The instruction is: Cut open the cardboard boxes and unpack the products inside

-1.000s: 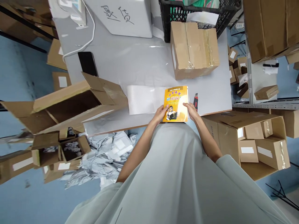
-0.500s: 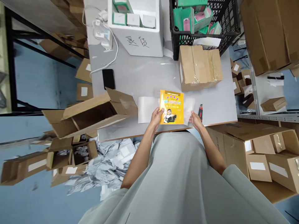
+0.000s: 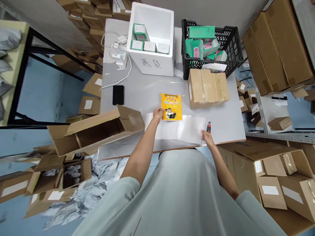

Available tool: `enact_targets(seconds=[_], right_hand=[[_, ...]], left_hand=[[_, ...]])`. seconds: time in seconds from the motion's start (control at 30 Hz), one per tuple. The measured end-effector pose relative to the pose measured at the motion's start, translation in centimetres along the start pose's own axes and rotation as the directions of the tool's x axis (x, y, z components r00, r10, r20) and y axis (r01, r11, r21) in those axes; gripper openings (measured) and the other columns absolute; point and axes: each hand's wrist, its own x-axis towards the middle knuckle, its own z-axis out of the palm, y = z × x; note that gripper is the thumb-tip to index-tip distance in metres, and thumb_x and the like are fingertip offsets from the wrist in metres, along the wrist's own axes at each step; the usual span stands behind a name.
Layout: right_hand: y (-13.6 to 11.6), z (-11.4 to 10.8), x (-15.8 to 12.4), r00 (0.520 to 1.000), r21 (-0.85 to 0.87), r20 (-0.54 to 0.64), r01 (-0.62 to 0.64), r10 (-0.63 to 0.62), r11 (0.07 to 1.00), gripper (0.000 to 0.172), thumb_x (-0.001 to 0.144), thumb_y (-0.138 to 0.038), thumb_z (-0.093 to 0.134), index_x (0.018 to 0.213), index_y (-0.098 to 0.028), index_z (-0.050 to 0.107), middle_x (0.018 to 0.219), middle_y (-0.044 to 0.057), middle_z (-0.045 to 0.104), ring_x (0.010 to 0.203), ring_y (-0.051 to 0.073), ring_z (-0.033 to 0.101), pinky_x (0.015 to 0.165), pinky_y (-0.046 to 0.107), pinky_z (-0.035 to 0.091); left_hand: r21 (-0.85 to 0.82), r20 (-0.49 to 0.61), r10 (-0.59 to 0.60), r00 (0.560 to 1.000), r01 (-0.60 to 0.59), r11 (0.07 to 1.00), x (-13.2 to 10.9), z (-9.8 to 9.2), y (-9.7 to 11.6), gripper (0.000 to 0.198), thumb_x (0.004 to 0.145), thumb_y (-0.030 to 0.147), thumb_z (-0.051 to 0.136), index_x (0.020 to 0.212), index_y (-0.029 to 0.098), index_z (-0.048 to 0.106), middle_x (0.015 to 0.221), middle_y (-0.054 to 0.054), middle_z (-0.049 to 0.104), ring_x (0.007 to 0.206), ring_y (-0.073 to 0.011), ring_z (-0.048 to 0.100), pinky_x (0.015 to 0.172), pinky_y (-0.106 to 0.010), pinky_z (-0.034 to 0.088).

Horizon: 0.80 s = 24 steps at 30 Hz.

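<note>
My left hand [image 3: 158, 114] is closed on the left edge of a yellow book [image 3: 173, 106] with printed figures on its cover. The book is at the far edge of a pale, see-through wrapping sheet [image 3: 190, 129] spread near the table's front. My right hand [image 3: 206, 136] pinches the right end of that sheet. Just beyond the right fingers lies a red and black box cutter [image 3: 209, 127]. An open cardboard box [image 3: 98, 129] lies left of the sheet, its opening toward me.
A taped carton [image 3: 208, 88] stands at the right in front of a black crate [image 3: 211, 65] of green boxes. Left of the crate is a white foam box [image 3: 152, 62]. A black phone [image 3: 118, 95] and a white cable [image 3: 115, 86] lie on the left. Cartons [image 3: 270, 190] crowd the floor.
My left hand has moved the yellow book away from me and left, uncovering more of the sheet. My right hand still holds the sheet's end. The view has shifted, showing more of the far side.
</note>
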Motion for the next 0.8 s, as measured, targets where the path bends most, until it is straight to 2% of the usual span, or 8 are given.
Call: enact_targets(seconds=[0.1, 0.23, 0.27, 0.37, 0.43, 0.6, 0.7, 0.8], right_hand=[[0.2, 0.1, 0.5, 1.000, -0.009, -0.021, 0.010, -0.010, 1.000, 0.061, 0.077, -0.085, 0.077, 0.075, -0.028, 0.056, 0.068, 0.001, 0.064, 0.071, 0.022, 0.067, 0.067, 0.034, 0.060], [0.6, 1.3, 1.9, 0.997, -0.120, -0.078, -0.029, 0.020, 0.992, 0.050, 0.086, -0.073, 0.074, 0.093, -0.024, 0.068, 0.094, 0.009, 0.079, 0.088, 0.026, 0.075, 0.072, 0.033, 0.062], [0.6, 1.8, 2.3, 0.996, -0.157, -0.083, -0.044, 0.031, 0.987, 0.046, 0.088, -0.068, 0.073, 0.098, -0.023, 0.069, 0.102, 0.011, 0.081, 0.093, 0.026, 0.077, 0.073, 0.032, 0.061], [0.4, 4.0, 3.7, 0.995, -0.281, -0.079, -0.082, 0.062, 0.956, 0.038, 0.092, -0.054, 0.074, 0.107, -0.019, 0.073, 0.113, 0.015, 0.084, 0.107, 0.029, 0.080, 0.079, 0.030, 0.061], [0.2, 5.9, 4.3, 0.994, -0.375, -0.073, -0.099, 0.077, 0.922, 0.033, 0.090, -0.045, 0.079, 0.106, -0.017, 0.075, 0.109, 0.016, 0.086, 0.116, 0.032, 0.080, 0.088, 0.031, 0.061], [0.0, 10.9, 4.0, 0.995, -0.536, 0.020, -0.075, 0.102, 0.841, 0.011, 0.090, -0.027, 0.078, 0.088, -0.017, 0.077, 0.079, 0.011, 0.083, 0.109, 0.033, 0.082, 0.099, 0.034, 0.059], [-0.2, 12.8, 2.7, 0.989, -0.541, 0.125, -0.002, 0.083, 0.841, 0.014, 0.093, -0.024, 0.074, 0.080, -0.019, 0.076, 0.064, 0.004, 0.076, 0.092, 0.027, 0.083, 0.092, 0.029, 0.061], [-0.8, 13.4, 1.1, 0.976, -0.480, 0.214, 0.073, 0.037, 0.874, 0.018, 0.096, -0.029, 0.073, 0.081, -0.019, 0.076, 0.068, 0.004, 0.078, 0.074, 0.024, 0.080, 0.080, 0.029, 0.063]], left_hand=[[0.094, -0.090, 0.047, 0.995, -0.039, 0.995, -1.0, -1.7, -1.8, 0.036, 0.076, 0.028, 0.085, 0.110, 0.023, 0.071, 0.131, -0.016, 0.078, 0.137, -0.0361, 0.070, 0.121, -0.051, 0.053], [0.386, -0.174, 0.133, 0.976, -0.056, 0.921, -6.2, -4.0, -6.2, 0.063, 0.083, 0.023, 0.082, 0.143, 0.020, 0.065, 0.165, -0.023, 0.058, 0.166, -0.0405, 0.044, 0.139, -0.053, 0.034], [0.521, -0.214, 0.102, 0.971, 0.025, 0.853, -7.7, -4.3, -7.3, 0.069, 0.088, 0.025, 0.078, 0.154, 0.017, 0.058, 0.171, -0.025, 0.053, 0.168, -0.0403, 0.041, 0.140, -0.054, 0.034], [0.596, -0.322, -0.009, 0.947, 0.210, 0.775, -11.3, -5.0, -9.9, 0.086, 0.094, 0.027, 0.073, 0.168, -0.001, 0.036, 0.176, -0.040, 0.036, 0.167, -0.0507, 0.040, 0.134, -0.063, 0.038], [0.605, -0.348, -0.059, 0.935, 0.273, 0.748, -12.4, -5.4, -10.7, 0.090, 0.097, 0.029, 0.070, 0.170, -0.004, 0.028, 0.176, -0.043, 0.034, 0.162, -0.0514, 0.046, 0.130, -0.062, 0.043], [0.651, -0.254, -0.161, 0.954, 0.292, 0.701, -12.6, -7.8, -10.6, 0.069, 0.098, 0.028, 0.071, 0.161, 0.008, 0.049, 0.139, -0.028, 0.076, 0.144, -0.0406, 0.067, 0.121, -0.051, 0.050], [0.663, -0.171, -0.186, 0.968, 0.252, 0.705, -12.7, -8.8, -10.5, 0.045, 0.096, 0.028, 0.074, 0.138, 0.014, 0.068, 0.126, -0.021, 0.083, 0.137, -0.0374, 0.072, 0.117, -0.045, 0.052], [0.646, -0.096, -0.186, 0.978, 0.203, 0.736, -12.8, -8.8, -10.5, 0.018, 0.095, 0.026, 0.073, 0.111, 0.018, 0.077, 0.120, -0.018, 0.086, 0.129, -0.0360, 0.076, 0.113, -0.042, 0.054]])
